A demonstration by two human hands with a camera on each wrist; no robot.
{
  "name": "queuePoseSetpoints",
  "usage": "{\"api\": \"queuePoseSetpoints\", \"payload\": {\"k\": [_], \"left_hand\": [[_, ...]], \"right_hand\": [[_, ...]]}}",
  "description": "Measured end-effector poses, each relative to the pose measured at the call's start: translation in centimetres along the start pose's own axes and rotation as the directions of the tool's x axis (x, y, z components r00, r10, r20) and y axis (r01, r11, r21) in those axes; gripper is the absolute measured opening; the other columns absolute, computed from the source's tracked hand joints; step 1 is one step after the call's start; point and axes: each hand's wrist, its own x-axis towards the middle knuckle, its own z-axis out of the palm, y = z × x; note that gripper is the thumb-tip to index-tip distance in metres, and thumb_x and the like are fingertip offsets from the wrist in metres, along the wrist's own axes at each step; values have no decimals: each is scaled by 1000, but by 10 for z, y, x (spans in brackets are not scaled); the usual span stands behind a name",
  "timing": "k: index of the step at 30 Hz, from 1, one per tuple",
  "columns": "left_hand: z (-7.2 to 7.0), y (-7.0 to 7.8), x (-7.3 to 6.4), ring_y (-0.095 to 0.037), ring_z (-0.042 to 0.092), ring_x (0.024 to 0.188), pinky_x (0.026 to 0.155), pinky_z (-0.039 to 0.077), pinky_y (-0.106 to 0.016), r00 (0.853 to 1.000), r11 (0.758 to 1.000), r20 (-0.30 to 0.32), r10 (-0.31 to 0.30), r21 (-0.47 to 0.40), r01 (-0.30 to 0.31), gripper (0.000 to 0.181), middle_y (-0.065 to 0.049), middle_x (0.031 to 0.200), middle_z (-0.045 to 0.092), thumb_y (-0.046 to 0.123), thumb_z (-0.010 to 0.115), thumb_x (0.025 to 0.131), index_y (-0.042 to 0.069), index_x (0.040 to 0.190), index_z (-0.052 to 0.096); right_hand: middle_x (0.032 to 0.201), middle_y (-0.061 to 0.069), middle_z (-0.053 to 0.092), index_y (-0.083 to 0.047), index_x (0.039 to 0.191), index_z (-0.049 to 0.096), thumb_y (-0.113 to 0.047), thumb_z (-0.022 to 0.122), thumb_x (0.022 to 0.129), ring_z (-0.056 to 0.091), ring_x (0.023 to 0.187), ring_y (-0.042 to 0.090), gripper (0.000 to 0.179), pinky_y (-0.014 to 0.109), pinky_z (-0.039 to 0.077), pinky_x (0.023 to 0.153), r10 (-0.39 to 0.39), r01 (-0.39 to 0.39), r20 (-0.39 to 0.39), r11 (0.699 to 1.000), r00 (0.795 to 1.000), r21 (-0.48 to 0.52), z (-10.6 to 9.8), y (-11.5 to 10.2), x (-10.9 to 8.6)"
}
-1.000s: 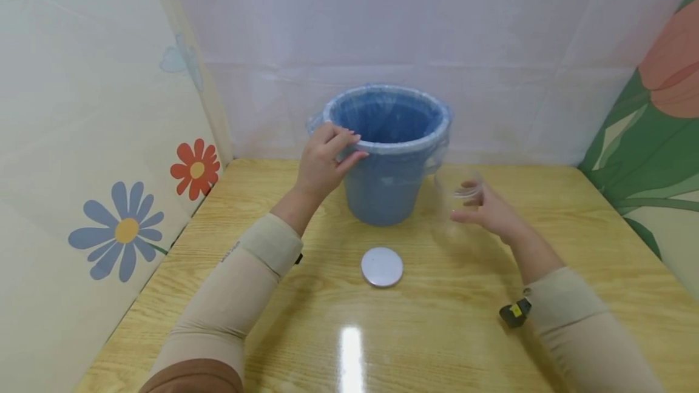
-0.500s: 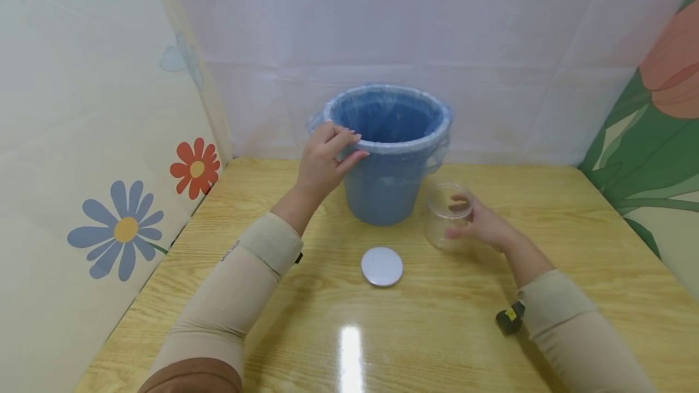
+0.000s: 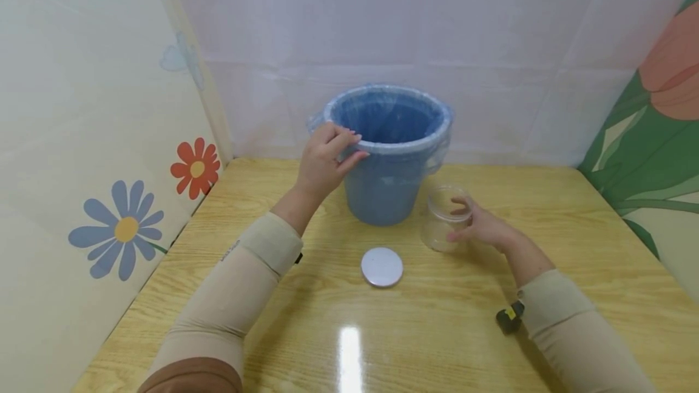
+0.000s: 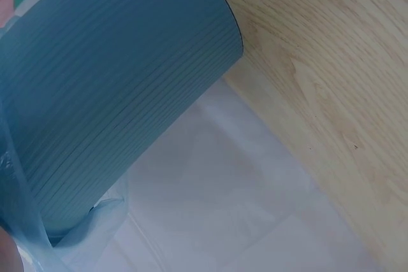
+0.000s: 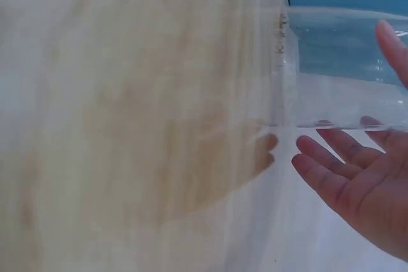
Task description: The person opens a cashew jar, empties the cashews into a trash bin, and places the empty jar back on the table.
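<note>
A blue trash bin (image 3: 382, 190) stands upright at the back of the table, its rim covered by a clear bluish bin liner (image 3: 401, 148). My left hand (image 3: 326, 159) pinches the rim and liner at the front left. In the left wrist view, the bin's ribbed side (image 4: 121, 87) fills the upper left, with most of that hand out of frame. To the bin's right, a clear jar (image 3: 437, 232) without a lid stands on the table. My right hand (image 3: 480, 223) holds it from the right, thumb and fingers on either side of the jar's wall (image 5: 344, 55).
A round white lid (image 3: 381, 267) lies flat in front of the bin. The wooden table (image 3: 426, 332) meets a white cloth backdrop (image 3: 491, 65) behind the bin. Flower-printed panels (image 3: 71, 138) flank both sides.
My right hand has brought the clear jar down and slightly left, and it now stands on the table beside the bin. My left hand has stayed on the bin's rim.
</note>
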Motion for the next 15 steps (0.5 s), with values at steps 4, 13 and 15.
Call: {"api": "queuePoseSetpoints", "payload": {"k": [4, 13, 15], "left_hand": [[0, -1, -1, -26, 53, 79, 74, 45, -37, 1000, 1000, -3, 16, -1, -16, 26, -11, 85, 56, 24, 73, 77, 5, 95, 68], [-3, -1, -1, -27, 54, 85, 81, 45, -36, 1000, 1000, 16, -2, 3, 2, 27, -11, 89, 57, 23, 74, 77, 4, 96, 66], [-4, 0, -1, -27, 54, 88, 84, 44, -36, 999, 1000, 31, -5, 15, 5, 29, -11, 91, 57, 23, 73, 78, 3, 97, 64]], "right_hand": [[134, 30, 36, -5, 145, 8, -21, 78, 72, 41, 117, 46, 102, 55, 33, 98, 30, -29, 18, 999, 999, -24, -7, -4, -3], [135, 29, 36, -6, 144, 15, -25, 75, 75, 31, 124, 49, 93, 58, 32, 97, 60, -51, 69, 991, 996, -126, -35, -18, -14], [136, 30, 34, -6, 144, 17, -28, 74, 77, 30, 124, 50, 91, 58, 33, 97, 59, -45, 86, 986, 995, -158, -46, -24, -17]]}}
